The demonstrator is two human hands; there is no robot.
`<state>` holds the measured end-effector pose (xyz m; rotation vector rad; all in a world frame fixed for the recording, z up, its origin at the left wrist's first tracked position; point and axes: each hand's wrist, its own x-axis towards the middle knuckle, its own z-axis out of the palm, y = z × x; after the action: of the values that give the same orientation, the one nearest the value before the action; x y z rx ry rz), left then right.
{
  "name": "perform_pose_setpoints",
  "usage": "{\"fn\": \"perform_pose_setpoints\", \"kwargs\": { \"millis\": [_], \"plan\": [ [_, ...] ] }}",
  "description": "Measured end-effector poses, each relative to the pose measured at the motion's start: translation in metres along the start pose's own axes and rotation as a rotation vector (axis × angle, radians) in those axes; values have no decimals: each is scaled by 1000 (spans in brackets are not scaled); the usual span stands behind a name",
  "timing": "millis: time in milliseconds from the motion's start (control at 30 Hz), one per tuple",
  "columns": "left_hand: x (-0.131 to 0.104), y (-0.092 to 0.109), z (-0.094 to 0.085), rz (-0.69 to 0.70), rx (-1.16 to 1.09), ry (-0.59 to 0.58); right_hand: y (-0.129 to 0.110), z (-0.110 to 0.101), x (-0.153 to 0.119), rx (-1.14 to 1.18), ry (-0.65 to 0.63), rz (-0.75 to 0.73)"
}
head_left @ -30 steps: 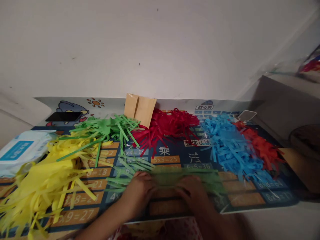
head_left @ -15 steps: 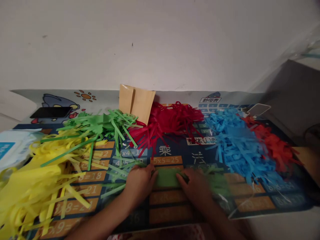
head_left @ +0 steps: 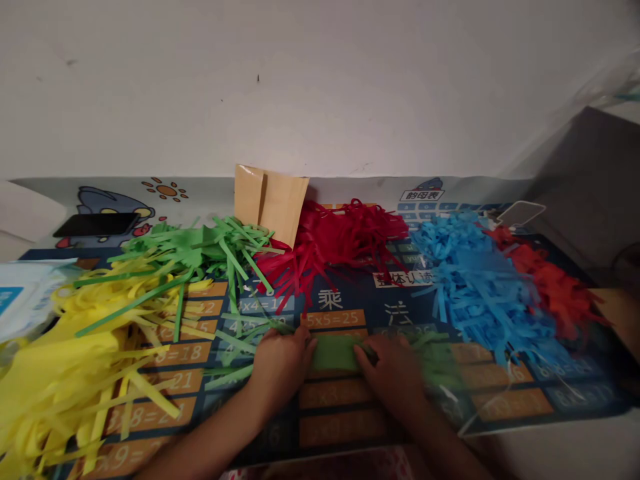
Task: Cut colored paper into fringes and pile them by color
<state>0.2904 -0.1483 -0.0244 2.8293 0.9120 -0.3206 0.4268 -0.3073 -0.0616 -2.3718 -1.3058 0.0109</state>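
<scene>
A green fringed paper piece [head_left: 334, 353] lies flat across the mat, its uncut middle between my hands and cut strips fanning out on both sides. My left hand [head_left: 281, 360] is closed on its left part, fingers curled and thumb toward the middle. On the right part, my right hand [head_left: 393, 367] is closed in the same way, slightly blurred. A red fringed pile [head_left: 345, 237] lies behind my hands. Farther left is another green fringed pile [head_left: 200, 247].
Yellow fringed paper [head_left: 65, 367] covers the left side, beside a white-and-blue packet [head_left: 30, 293]. A phone [head_left: 95, 225] is at the back left. Brown envelopes [head_left: 280, 203] lean on the wall. Blue [head_left: 490, 287] and orange-red [head_left: 555, 287] fringe lie right.
The view has shifted slightly. Both hands keep nearly the same place on the green paper, with little visible movement.
</scene>
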Motion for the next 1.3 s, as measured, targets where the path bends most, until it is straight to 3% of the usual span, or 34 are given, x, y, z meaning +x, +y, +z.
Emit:
{"fn": "perform_pose_setpoints", "kwargs": {
  "millis": [67, 133, 233, 333, 433, 600, 700, 800, 900, 1000, 1100, 1300],
  "plan": [
    [0, 1, 0, 38, 7, 53, 2, 1, 2, -6, -5, 1],
    [0, 1, 1, 101, 16, 197, 3, -1, 4, -6, 0, 22],
    [3, -2, 1, 315, 48, 369, 2, -14, 4, -80, 127, 66],
    [4, -8, -6, 611, 113, 256, -2, -27, -4, -111, 194, -136],
    [0, -12, -14, 739, 153, 173, 0, -28, -10, -45, -5, -448],
    [-7, -15, -7, 724, 107, 280, 30, -15, 10, 16, -76, -454],
    [-4, -20, 4, 710, 88, 362, 41, -20, 25, 79, -118, -438],
    [0, -26, 10, 696, 47, 422, 31, -32, 29, 54, -135, -427],
    [1, -30, 12, 700, -27, 464, 13, -35, 20, -35, -52, -433],
    [-2, -33, 12, 709, -56, 465, 5, -26, 9, -108, 1, -515],
    [-5, -38, 12, 714, -90, 479, 16, -13, 4, -79, -17, -553],
    [-3, -45, 8, 584, -234, 418, 37, -16, 14, 189, -142, -258]
  ]
}}
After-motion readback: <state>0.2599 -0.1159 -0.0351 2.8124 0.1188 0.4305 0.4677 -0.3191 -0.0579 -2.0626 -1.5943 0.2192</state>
